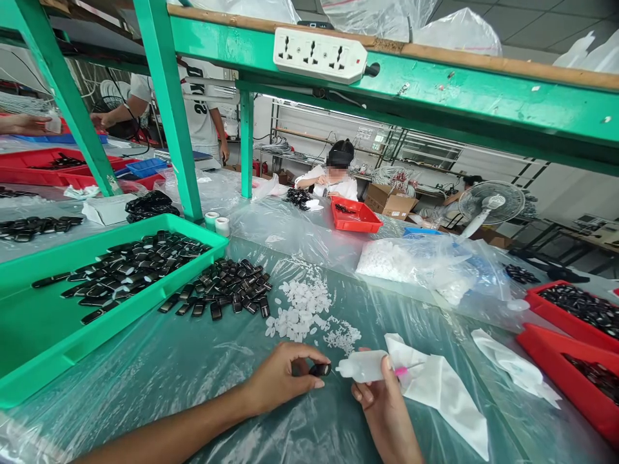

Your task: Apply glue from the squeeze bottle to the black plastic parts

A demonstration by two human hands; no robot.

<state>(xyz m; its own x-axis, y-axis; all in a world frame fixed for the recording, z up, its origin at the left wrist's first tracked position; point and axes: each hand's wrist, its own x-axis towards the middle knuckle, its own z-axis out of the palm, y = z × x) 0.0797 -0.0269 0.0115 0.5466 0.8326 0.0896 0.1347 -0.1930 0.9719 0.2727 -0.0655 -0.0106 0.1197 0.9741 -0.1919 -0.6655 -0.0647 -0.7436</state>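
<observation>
Between the thumb and fingers of my left hand (283, 380) is a small glossy black casing (320, 369). My right hand (387, 406) is wrapped round a translucent squeeze bottle (365, 366), held sideways with its white nozzle end toward the casing. A pink-based needle tip (402, 371) shows on the far side of that hand, over a white cloth (445, 393). Casing and bottle are a short gap apart. Beyond my hands lie a pile of small white plastic pieces (300, 306) and a heap of black casings (232, 287) on the plastic-covered table.
A green tray (43, 348) with black pieces stands at the left. Red bins (546, 335) are at the right edge, near a bag of white parts (411, 261). A green shelf frame with a power strip (319, 55) crosses overhead. A person (333, 174) sits opposite.
</observation>
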